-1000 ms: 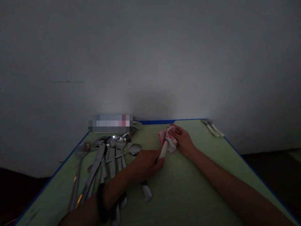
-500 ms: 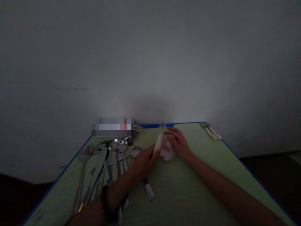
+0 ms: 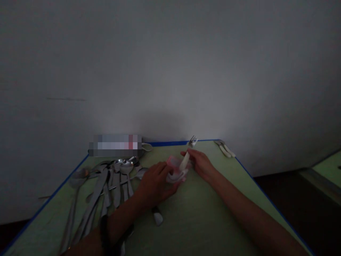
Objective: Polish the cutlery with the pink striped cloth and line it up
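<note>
Scene: We are looking down at a green table (image 3: 202,220) edged in blue, set against a pale wall; the light is dim.
Left hand: We are curling our left hand (image 3: 156,183) around a pink cloth (image 3: 174,170), the fingers partly closed on its folds near the middle of the table.
Right hand: We are closing our right hand (image 3: 201,164) on a fork (image 3: 186,158), the fingers wrapping its white handle from the right; how tightly, we cannot tell in this light.
Fork: We are holding it tilted, tines (image 3: 193,140) pointing up and away toward the far table edge, the lower end of the handle sinking into the pink cloth.
Cloth: We are seeing it bunched between the two hands, touching both the left fingers and the fork handle.
Cutlery heap: We are seeing a pile of metal spoons and knives (image 3: 112,177) lying to the left of our left forearm, handles pointing toward us.
Single piece: We are seeing one white-handled utensil (image 3: 157,216) lying just beside the left wrist, partly hidden by the arm.
Far corner: We are seeing two white-handled pieces (image 3: 225,148) lying side by side at the far right corner, well apart from the hands.
Back edge: We are seeing a blurred-out box (image 3: 115,145) resting at the far left edge by the wall.
</note>
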Available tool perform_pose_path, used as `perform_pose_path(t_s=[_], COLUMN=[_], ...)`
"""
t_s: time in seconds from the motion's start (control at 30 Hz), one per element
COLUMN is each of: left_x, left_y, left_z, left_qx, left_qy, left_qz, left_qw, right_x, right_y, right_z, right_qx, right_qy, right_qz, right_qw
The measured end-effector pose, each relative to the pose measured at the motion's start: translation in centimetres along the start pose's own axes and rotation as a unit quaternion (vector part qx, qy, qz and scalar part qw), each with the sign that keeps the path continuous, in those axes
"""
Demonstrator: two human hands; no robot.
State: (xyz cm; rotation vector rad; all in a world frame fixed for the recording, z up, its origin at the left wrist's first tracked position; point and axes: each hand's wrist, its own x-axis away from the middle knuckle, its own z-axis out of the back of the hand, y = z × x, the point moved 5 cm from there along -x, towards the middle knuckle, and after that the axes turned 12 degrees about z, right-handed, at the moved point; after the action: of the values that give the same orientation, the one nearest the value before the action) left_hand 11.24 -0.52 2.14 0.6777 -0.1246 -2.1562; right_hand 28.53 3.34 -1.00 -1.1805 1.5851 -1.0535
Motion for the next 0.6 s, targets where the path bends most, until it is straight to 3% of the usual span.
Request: perform_pose_path(t_s=[0.07,0.13,0.27,0.43,0.5,0.6], left_x=[0.0,0.0,-0.1,-0.3,-0.5,-1.0], left_y=[0.4,0.7,1.1,0.9,0.9,1.3], left_z=[0.2,0.0,-1.2,-2.6,-2.7,-2.6], left_qx=[-0.019,-0.037,-0.047,-0.045,-0.043,-0.04], left_qy=[0.017,0.019,-0.038,-0.11,-0.118,-0.128], left_qz=[-0.015,-0.03,-0.073,-0.115,-0.118,-0.12], left_qw=[1.0,0.999,0.996,0.986,0.985,0.984], right_x=[-0.3,-0.4,-0.4,0.3,1.1,2.7], right_y=[-1.3,-2.8,-4.7,-4.4,-4.0,-3.6], right_z=[1.6,3.6,7.6,9.9,9.5,8.6], right_qx=[0.066,0.204,0.521,0.759,0.793,0.8], right_qy=[-0.01,-0.031,-0.06,-0.026,-0.038,-0.081], right_qz=[0.043,0.08,0.141,0.109,0.11,0.146], right_qw=[0.997,0.975,0.84,0.642,0.598,0.576])
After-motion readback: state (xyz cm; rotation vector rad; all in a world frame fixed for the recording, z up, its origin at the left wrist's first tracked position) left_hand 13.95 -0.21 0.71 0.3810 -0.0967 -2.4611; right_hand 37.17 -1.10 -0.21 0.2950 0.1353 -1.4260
